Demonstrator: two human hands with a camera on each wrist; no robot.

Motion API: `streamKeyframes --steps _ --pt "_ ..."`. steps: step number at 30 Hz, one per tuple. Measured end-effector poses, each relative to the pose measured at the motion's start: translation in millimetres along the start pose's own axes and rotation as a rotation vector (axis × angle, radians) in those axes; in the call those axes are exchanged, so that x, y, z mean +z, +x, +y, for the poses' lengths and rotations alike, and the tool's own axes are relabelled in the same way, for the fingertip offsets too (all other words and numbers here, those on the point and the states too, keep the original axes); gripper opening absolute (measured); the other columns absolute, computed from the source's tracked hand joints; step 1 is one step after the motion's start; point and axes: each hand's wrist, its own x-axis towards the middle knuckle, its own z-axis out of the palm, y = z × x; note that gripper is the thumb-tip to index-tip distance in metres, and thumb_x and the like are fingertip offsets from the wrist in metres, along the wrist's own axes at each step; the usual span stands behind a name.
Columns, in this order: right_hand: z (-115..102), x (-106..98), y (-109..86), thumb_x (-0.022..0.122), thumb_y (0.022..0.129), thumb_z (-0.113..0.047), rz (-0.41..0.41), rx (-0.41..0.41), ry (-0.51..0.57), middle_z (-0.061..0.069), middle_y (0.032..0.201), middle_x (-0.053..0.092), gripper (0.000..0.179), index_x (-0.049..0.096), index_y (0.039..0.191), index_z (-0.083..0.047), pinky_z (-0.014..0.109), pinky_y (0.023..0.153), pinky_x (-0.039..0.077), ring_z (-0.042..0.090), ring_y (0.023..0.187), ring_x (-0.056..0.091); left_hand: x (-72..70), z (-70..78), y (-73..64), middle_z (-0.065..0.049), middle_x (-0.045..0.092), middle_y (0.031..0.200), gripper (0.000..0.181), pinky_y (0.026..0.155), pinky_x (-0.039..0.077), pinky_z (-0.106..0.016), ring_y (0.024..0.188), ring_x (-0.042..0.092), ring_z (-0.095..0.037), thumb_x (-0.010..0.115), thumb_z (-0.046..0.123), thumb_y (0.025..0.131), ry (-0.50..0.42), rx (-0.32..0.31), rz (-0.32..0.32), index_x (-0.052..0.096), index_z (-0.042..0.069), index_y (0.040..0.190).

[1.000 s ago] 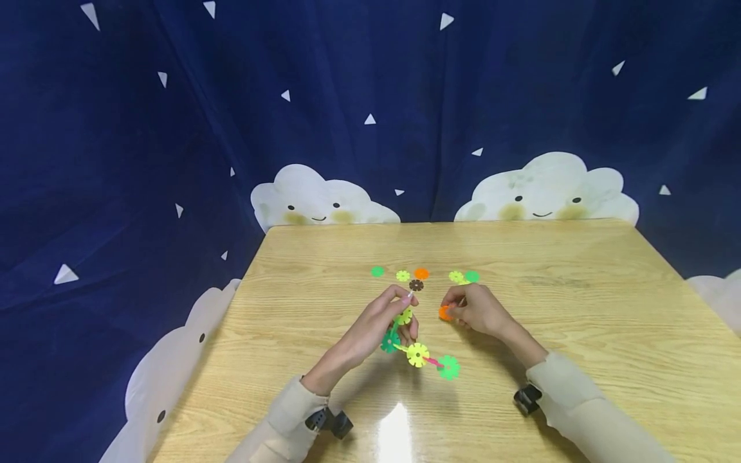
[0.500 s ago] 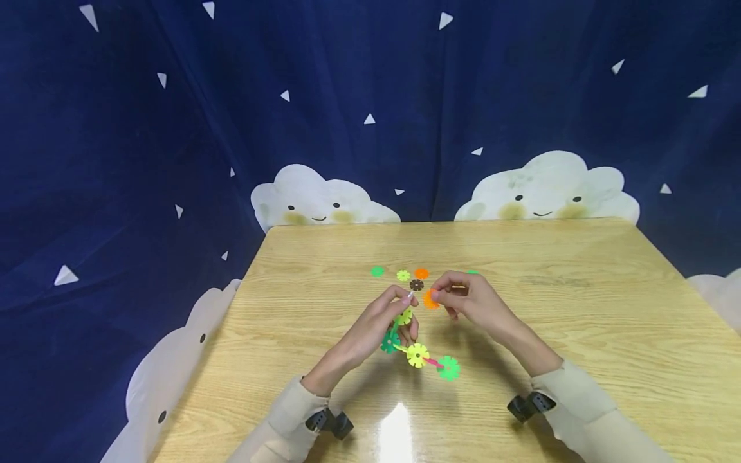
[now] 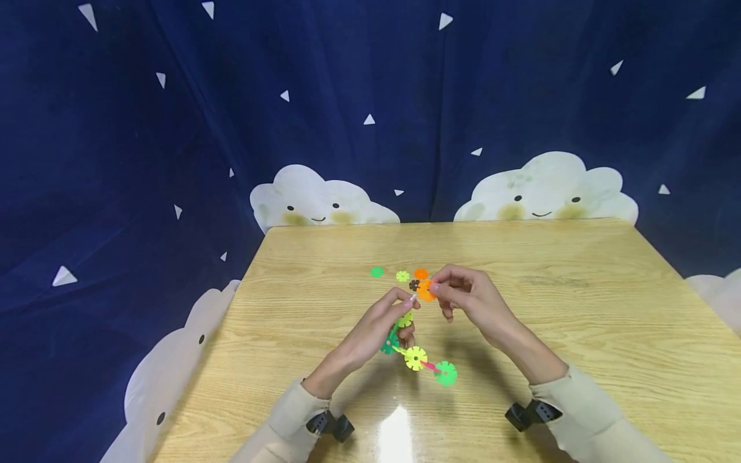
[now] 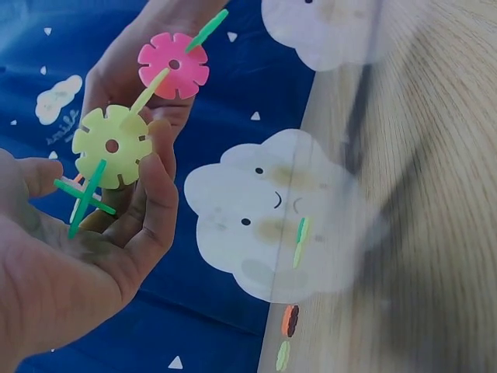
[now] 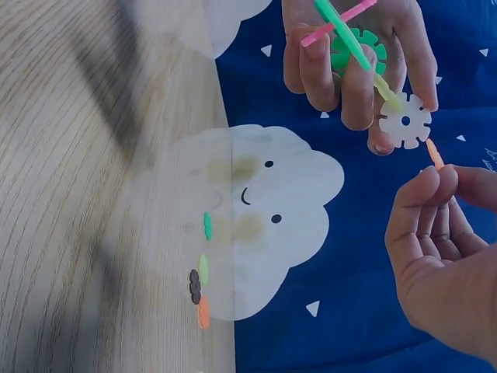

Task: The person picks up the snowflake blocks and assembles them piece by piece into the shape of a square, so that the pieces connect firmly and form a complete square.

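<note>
My left hand (image 3: 370,331) holds a chain of interlocked notched plastic discs, pinching a white disc (image 5: 419,130) at its upper end. From there the chain hangs toward me, with a yellow disc (image 3: 410,361) and a light green disc (image 3: 449,378) at its lower end. In the left wrist view a pink disc (image 4: 155,62) and a pale yellow disc (image 4: 92,149) belong to it too. Between thumb and fingertips, my right hand (image 3: 477,302) pinches an orange disc (image 3: 424,292). Its edge is right at the rim of the white disc in the right wrist view.
Beyond my hands, loose discs lie on the wooden table (image 3: 579,308): a green one (image 3: 377,272), a yellow-green one (image 3: 400,276), an orange one (image 3: 420,273) and a dark brown one (image 3: 413,286). A navy curtain (image 3: 347,77) with clouds surrounds the table's far and left edges.
My right hand has lifted the orange disc off the table and brought it up and left to the white disc. My left hand has barely moved, and the chain's lower end has dipped slightly.
</note>
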Motion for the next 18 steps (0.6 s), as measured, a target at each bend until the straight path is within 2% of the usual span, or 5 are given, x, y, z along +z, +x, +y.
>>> streamKeyframes --steps 6,9,12,15,18 --pt "-2.1 1.7 -0.4 0.068 0.101 -0.014 -0.012 0.004 0.002 0.014 0.081 0.063 0.014 0.068 0.104 0.0 0.033 0.056 0.054 0.019 0.06 0.056 0.2 -0.2 -0.2 -0.002 0.036 0.07 0.037 0.067 0.048 -0.031 0.068 0.057 -0.02 0.042 0.044 0.111 0.0 -0.001 -0.003 0.051 0.009 0.123" --pt "-2.6 1.9 -0.6 0.068 0.101 -0.013 -0.017 0.002 0.001 0.021 0.082 0.061 0.013 0.068 0.104 0.0 0.032 0.056 0.054 0.019 0.059 0.056 0.5 -0.3 -0.2 -0.002 0.037 0.07 0.038 0.066 0.048 -0.03 0.067 0.056 -0.02 0.043 0.044 0.111 0.001 0.0 -0.002 0.051 0.009 0.124" --pt "-2.8 1.9 -0.8 0.068 0.101 -0.013 -0.023 -0.001 0.0 0.021 0.081 0.06 0.014 0.068 0.104 0.0 0.032 0.057 0.054 0.02 0.059 0.057 0.7 -0.4 -0.4 -0.004 0.042 0.075 0.037 0.067 0.05 -0.03 0.068 0.057 -0.019 0.044 0.043 0.111 0.007 0.003 0.001 0.052 0.009 0.124" --pt "-2.8 1.8 -0.8 0.068 0.1 -0.013 -0.028 -0.003 -0.006 0.015 0.077 0.06 0.013 0.068 0.104 -0.001 0.033 0.056 0.053 0.02 0.059 0.056 0.9 -0.5 -0.5 -0.006 0.053 0.098 0.036 0.068 0.051 -0.03 0.07 0.058 -0.019 0.045 0.042 0.111 0.01 0.007 0.002 0.052 0.009 0.124" --pt "-2.5 1.6 -0.6 0.068 0.1 -0.013 -0.038 -0.006 -0.016 0.01 0.073 0.059 0.011 0.068 0.103 -0.002 0.032 0.055 0.052 0.02 0.058 0.055 1.0 -0.4 -0.6 -0.008 0.053 0.124 0.035 0.068 0.051 -0.03 0.07 0.058 -0.018 0.047 0.042 0.111 0.008 0.005 0.006 0.052 0.009 0.122"
